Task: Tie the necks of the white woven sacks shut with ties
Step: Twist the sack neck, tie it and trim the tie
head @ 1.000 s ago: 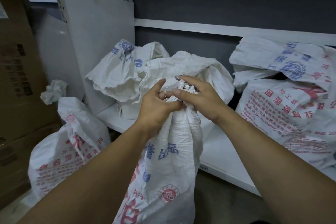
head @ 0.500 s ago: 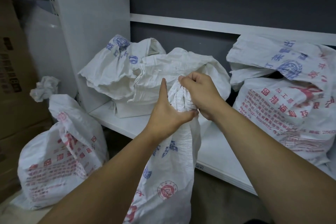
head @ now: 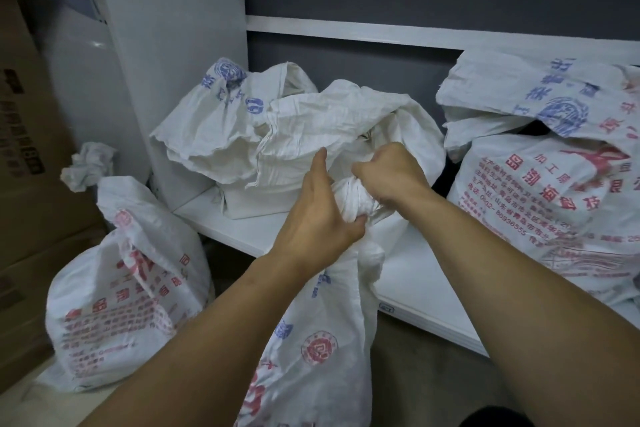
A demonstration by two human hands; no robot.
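Left hand [head: 317, 222], item one: clamped round the gathered neck [head: 348, 199] of the sack [head: 322, 340] from the near side, fingers curled beneath the bunch, thumb held straight up. Right hand [head: 391, 177], item two: fisted knuckles-up and closed on the top of the same neck, set just beside the left hand's fingertips. The neck is thus held between both hands, beneath the right fist and ahead of the left palm. The sack's long axis is run downward from the hands, with its body hung below the left wrist. Thin strands under the right hand are judged to be the tie [head: 375, 211], though this cannot be told for certain. Winding is judged to fall to the right hand, the left being needed as anchor. A bunched-top sack [head: 121, 305] is noted low to the left hand's left. Open sacks [head: 277, 135] are noted beyond both hands on the shelf [head: 426, 288].
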